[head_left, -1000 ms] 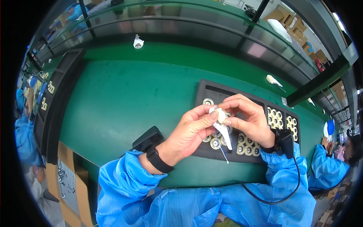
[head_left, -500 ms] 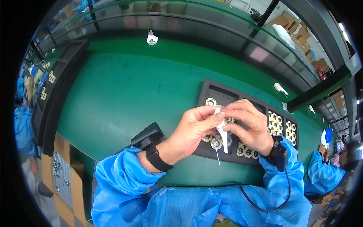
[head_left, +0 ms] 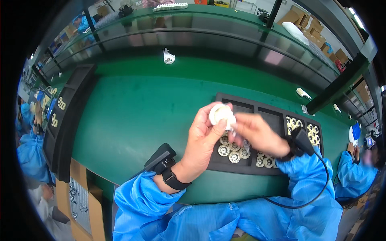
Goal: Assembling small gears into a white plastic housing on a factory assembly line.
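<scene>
The left hand point(head_left: 199, 134) pinches a white round part point(head_left: 218, 112) between thumb and fingers, the thumb covering some of its lower edge. Just right of that grip, the right hand point(head_left: 257, 132) is blurred; I cannot tell whether its fingers hold anything. Below both, the black tray point(head_left: 225, 165) is partly hidden, as are some cream gears point(head_left: 234, 157).

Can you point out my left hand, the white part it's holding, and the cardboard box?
Left hand point(head_left: 202, 135), head view: middle of the hand.
White part point(head_left: 219, 113), head view: its round face.
Cardboard box point(head_left: 96, 213), head view: a side flap.
</scene>
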Demonstrator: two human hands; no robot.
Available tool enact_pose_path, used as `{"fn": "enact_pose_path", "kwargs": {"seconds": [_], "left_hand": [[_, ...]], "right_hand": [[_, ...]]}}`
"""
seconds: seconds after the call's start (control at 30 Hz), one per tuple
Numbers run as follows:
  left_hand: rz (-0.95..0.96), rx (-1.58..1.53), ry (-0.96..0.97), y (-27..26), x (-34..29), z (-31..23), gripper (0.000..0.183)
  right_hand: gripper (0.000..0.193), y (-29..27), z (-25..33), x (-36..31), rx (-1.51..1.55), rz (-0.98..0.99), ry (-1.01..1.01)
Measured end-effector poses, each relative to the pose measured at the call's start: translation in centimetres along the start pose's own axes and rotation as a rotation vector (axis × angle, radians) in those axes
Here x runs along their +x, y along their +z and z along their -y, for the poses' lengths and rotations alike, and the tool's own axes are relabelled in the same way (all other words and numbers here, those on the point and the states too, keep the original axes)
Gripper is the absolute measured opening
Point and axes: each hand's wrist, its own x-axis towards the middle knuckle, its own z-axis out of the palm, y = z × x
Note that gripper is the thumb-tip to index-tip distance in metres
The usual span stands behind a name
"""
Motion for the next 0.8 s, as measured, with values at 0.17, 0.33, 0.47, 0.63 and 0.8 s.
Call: {"fn": "enact_pose_path", "kwargs": {"seconds": [0.17,0.33,0.47,0.63,0.8], "left_hand": [[-0.206,0.272,0.047,-1.0,0.6,0.2,0.058],[-0.226,0.234,-0.03,-3.5,0.5,0.8,0.033],[-0.282,0.274,0.007,-4.2,1.0,1.1,0.026],[-0.292,0.266,0.068,-5.2,1.7,2.4,0.024],[-0.331,0.185,-0.037,-5.8,2.0,2.8,0.023]], "right_hand": [[0.024,-10.9,-3.0,9.4,-0.477,-0.505,0.01],[0.026,-18.3,-6.8,15.0,-0.649,-0.58,0.295],[0.031,-19.3,-5.7,18.9,-1.509,-0.589,0.027],[0.054,-8.6,-0.9,28.5,-1.168,-0.421,-0.177],[0.073,-2.6,-3.0,32.9,-1.17,-0.553,-0.064]]}}
